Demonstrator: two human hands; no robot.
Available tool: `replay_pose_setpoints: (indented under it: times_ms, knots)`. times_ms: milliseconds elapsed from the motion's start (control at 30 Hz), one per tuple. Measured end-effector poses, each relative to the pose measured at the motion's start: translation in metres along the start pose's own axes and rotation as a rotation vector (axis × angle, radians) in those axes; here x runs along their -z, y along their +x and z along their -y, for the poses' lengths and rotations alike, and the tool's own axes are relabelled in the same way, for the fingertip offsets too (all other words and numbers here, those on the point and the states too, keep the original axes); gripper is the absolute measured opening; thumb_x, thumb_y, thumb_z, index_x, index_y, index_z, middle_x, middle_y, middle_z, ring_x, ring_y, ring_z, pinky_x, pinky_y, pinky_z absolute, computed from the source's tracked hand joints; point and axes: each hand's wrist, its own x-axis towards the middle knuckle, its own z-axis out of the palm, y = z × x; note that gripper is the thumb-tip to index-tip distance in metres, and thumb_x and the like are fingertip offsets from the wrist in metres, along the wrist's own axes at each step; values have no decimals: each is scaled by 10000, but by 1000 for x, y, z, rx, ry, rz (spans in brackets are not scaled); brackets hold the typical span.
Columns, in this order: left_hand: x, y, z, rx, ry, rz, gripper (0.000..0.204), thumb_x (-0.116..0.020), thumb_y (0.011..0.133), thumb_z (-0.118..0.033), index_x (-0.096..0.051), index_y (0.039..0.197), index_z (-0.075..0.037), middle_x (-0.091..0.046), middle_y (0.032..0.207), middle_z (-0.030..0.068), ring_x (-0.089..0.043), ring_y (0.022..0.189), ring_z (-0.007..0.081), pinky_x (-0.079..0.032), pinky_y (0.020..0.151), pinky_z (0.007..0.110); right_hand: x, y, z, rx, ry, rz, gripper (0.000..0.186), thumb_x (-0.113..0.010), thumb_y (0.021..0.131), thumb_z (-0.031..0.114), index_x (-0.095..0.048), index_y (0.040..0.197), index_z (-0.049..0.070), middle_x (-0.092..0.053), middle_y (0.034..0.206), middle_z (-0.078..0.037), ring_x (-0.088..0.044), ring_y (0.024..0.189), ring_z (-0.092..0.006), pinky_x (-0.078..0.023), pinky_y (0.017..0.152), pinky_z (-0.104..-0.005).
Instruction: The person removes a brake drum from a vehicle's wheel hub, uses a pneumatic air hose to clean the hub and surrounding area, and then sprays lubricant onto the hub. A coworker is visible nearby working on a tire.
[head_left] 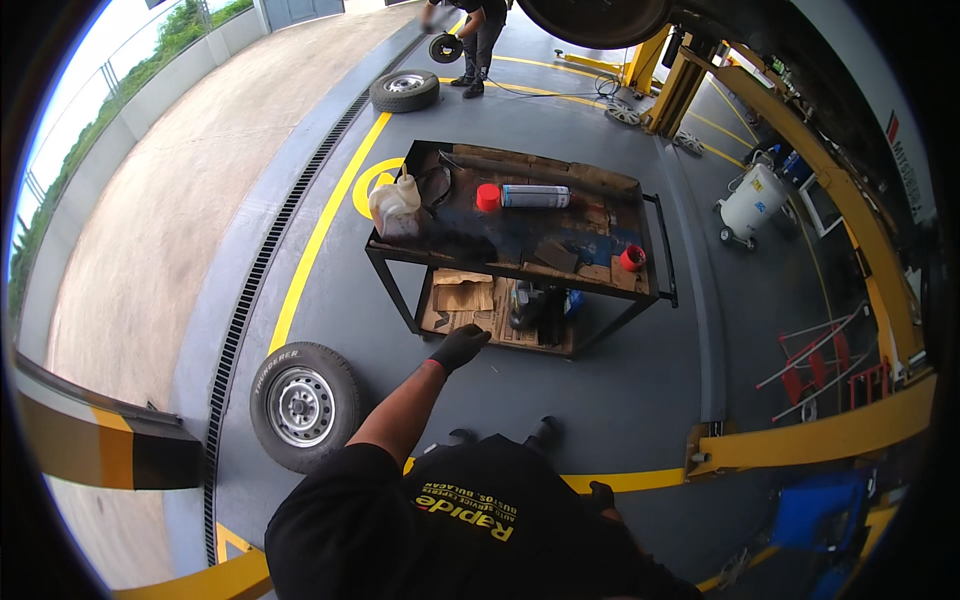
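My left hand (461, 347), in a black glove with a red edge at the wrist, reaches forward beside the lower shelf of a black metal cart (650, 255). Its fingers look loosely stretched, and I see nothing in them. Low by my right side is my right hand (603, 496), also gloved in black; its fingers are mostly hidden. On the cart's cardboard-lined top lie a spray can (535, 196), a red cap (488, 198) and a red ring-shaped item (632, 258). A cloudy plastic bottle (396, 205) stands at the left corner. Dark bottles (525, 305) sit on the lower shelf.
A wheel (300, 407) lies left of me, and another wheel (404, 90) lies farther off. Beyond the cart a person (484, 35) handles a round black part (445, 47). Yellow lift arms (830, 440) reach in from the right, near a white tank (752, 205).
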Motion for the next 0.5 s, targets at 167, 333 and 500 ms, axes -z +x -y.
replay_pose_setpoints:
  times_ms: [167, 333, 500]
  knots:
    - [-15, -26, 34, 314, 23, -92, 416, -675, 993, -433, -712, 958, -19, -722, 853, 79, -666, 743, 171, -531, 681, 349, 19, 56, -80, 55, -26, 26, 516, -805, 830, 366, -719, 1201, 17, -748, 1095, -244, -718, 1026, -432, -573, 872, -525]
    - [-39, -155, 135, 1063, 78, 63, 506, -688, 932, -545, -765, 1109, -77, -759, 995, 158, -722, 829, 365, -547, 737, 544, 88, 158, -133, -285, 639, 125, 394, -730, 893, 384, -710, 1068, 32, -755, 1028, -187, -722, 980, -402, -567, 849, -508]
    - [-90, -273, 155, 1242, -433, -209, 463, -652, 961, -492, -720, 1151, -75, -756, 958, 133, -715, 775, 311, -538, 699, 492, 185, 261, -100, -824, 991, 286, 306, -582, 1019, 339, -686, 955, 59, -724, 883, -137, -729, 890, -313, -557, 801, -480]
